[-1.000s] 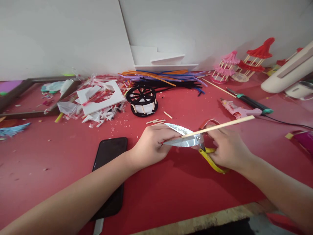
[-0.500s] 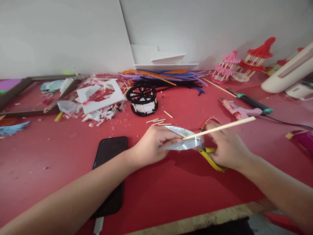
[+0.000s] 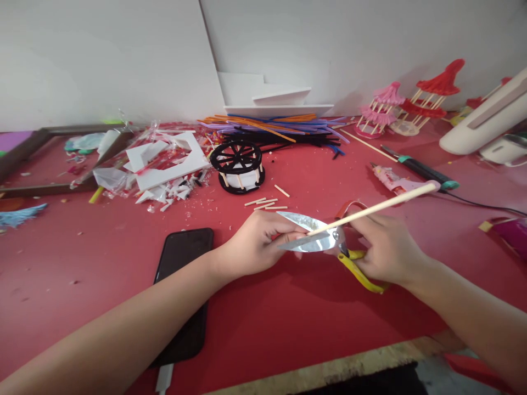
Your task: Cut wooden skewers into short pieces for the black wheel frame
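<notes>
My left hand (image 3: pixel 259 241) is closed, its fingertips pinching the near end of a thin wooden stick (image 3: pixel 382 207). Scissors (image 3: pixel 321 241) with yellow and red handles are gripped by my right hand (image 3: pixel 389 247). Their blades are spread apart, and the stick lies between them, slanting up to the right over the pivot. Part of the red handle is hidden behind my right fingers. Just beyond my left hand lie several short cut stick pieces (image 3: pixel 263 203). Behind them stands a small round frame (image 3: pixel 236 164) of black rings with wooden posts and a white base.
A dark phone (image 3: pixel 185 296) lies beneath my left forearm. Plastic wrap and white foam board scraps (image 3: pixel 173 164) fill the back left, beside a bundle of pipe cleaners (image 3: pixel 272 129). On the right are a pink glue gun (image 3: pixel 397 180), a black-green tool (image 3: pixel 428 171) and pink and red miniature towers (image 3: pixel 432 96).
The stick's far end has shifted slightly up and right. My left fingertips show more clearly below the upper blade. Both hands keep their holds, and the blades stay apart.
</notes>
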### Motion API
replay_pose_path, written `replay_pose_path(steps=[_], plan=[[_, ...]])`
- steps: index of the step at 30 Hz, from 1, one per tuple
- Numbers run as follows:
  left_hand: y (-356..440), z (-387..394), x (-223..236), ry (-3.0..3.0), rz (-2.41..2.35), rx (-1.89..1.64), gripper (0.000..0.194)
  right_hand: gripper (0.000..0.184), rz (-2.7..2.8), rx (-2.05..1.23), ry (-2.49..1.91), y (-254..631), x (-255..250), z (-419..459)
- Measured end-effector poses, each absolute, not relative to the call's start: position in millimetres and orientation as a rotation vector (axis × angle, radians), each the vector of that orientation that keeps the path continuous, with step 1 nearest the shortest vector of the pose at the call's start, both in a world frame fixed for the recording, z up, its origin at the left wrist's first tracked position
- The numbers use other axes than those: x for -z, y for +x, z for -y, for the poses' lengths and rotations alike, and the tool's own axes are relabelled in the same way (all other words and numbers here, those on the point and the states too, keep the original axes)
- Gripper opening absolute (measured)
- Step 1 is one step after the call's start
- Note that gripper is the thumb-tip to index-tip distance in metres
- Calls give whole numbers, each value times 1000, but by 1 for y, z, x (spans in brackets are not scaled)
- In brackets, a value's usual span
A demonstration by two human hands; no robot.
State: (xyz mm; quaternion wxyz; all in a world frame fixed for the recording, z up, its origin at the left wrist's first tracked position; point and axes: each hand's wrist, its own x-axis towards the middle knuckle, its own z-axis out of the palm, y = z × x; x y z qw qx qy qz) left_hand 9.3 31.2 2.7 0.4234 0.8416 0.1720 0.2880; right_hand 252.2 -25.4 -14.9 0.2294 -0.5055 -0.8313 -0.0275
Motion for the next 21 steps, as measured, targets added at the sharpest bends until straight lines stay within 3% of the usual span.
replay_pose_path(steps=[5,10,21], plan=[[11,-31,0,2222,-514,-957,13,33,2211,-10,-1495,246,14,26],[13,-29,6,2425,-697,-1109,28,42,2215,-45,-1591,242,14,23],[9,-33,-4,2255,-467,-859,36,43,2242,-117,-1543,245,18,25]])
